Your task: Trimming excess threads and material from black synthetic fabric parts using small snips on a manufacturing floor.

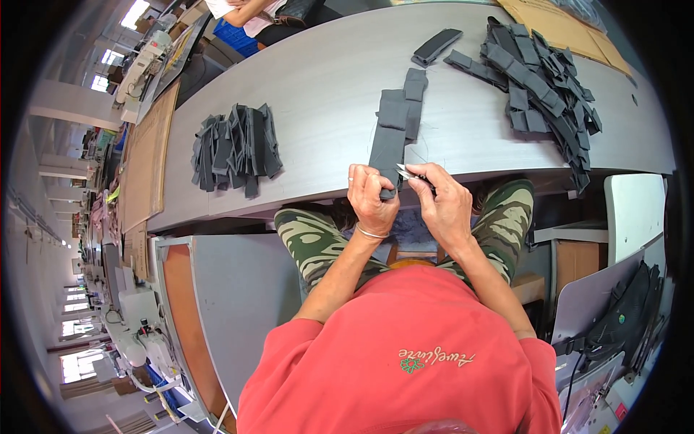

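Observation:
At the near edge of the table, my left hand (372,201) is closed on the near end of a dark grey fabric strip (388,145). The strip runs away from me across the tabletop, with folded, stitched sections along it. Close beside it, my right hand (444,206) grips small metal thread snips (406,172), their pointed tips at the strip's near end. Loose threads trail near the tips. Part of the snips is hidden by my fingers. Beyond the strip lies a separate short dark grey fabric piece (437,47).
A large tangled heap of dark grey fabric strips (535,79) lies at the right, partly over the table edge. A smaller pile (235,148) sits at the left of the pale table (311,87). Cardboard (148,159) borders its left side. Another person (249,14) is at the far side.

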Demonstrator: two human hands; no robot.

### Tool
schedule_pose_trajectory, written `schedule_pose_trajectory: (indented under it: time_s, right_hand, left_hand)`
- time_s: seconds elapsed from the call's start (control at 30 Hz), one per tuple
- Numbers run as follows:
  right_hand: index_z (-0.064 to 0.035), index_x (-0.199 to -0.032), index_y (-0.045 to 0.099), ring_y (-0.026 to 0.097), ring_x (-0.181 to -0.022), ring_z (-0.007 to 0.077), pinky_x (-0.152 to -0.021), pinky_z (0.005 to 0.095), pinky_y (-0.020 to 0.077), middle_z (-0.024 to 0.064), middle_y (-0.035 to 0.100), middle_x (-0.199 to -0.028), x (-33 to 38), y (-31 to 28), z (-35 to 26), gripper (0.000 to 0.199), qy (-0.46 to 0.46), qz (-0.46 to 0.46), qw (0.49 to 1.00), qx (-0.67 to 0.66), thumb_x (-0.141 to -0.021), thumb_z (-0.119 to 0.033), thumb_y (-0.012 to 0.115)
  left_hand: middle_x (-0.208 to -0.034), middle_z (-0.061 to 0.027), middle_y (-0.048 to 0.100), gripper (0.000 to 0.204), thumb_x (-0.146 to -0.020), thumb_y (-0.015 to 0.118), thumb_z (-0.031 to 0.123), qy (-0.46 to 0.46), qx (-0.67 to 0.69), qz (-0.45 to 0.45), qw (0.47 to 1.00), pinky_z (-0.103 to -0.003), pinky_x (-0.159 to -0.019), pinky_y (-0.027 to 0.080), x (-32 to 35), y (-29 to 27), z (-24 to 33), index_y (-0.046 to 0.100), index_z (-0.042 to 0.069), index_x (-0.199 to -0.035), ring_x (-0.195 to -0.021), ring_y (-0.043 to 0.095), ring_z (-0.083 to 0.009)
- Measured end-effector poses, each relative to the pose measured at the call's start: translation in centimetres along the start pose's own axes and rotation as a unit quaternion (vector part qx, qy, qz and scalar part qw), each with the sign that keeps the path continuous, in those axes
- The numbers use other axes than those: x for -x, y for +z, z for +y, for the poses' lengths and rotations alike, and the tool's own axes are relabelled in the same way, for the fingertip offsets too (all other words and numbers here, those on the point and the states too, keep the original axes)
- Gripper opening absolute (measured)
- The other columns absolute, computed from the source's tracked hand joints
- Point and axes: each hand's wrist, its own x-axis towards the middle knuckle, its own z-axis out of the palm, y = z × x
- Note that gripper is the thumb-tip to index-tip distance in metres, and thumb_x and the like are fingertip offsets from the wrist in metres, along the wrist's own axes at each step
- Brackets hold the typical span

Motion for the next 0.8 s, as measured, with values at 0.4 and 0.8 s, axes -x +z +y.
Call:
schedule_pose_trajectory:
  time_s: [0.4,0.8]
  right_hand:
    - [-0.0097,-0.099,0.063,0.064,-0.067,0.0275,-0.056,0.0355,0.0475,0.0085,0.065,-0.086,0.8,1.0,-0.9,0.014,0.039,0.029,0.998,-0.025,-0.086,-0.015,0.062]
    - [-0.0082,-0.103,0.065,0.061,-0.064,0.0216,-0.059,0.0314,0.0467,0.0095,0.066,-0.082,0.9,0.5,0.0,0.018,0.090,0.027,0.987,-0.130,-0.086,-0.013,0.062]
  left_hand:
    - [-0.066,-0.0078,0.041,0.030,-0.049,0.066,-0.006,0.037,-0.018,0.004,0.999,-0.035,-0.054,0.036,-0.4,0.0,0.4,0.046,0.008,-0.066,-0.064,0.047,-0.0256]
    - [-0.069,-0.0089,0.041,0.031,-0.047,0.062,-0.011,0.030,-0.004,0.020,0.999,-0.037,-0.060,0.040,-0.1,-0.3,0.2,0.046,0.007,-0.066,-0.066,0.046,-0.0275]
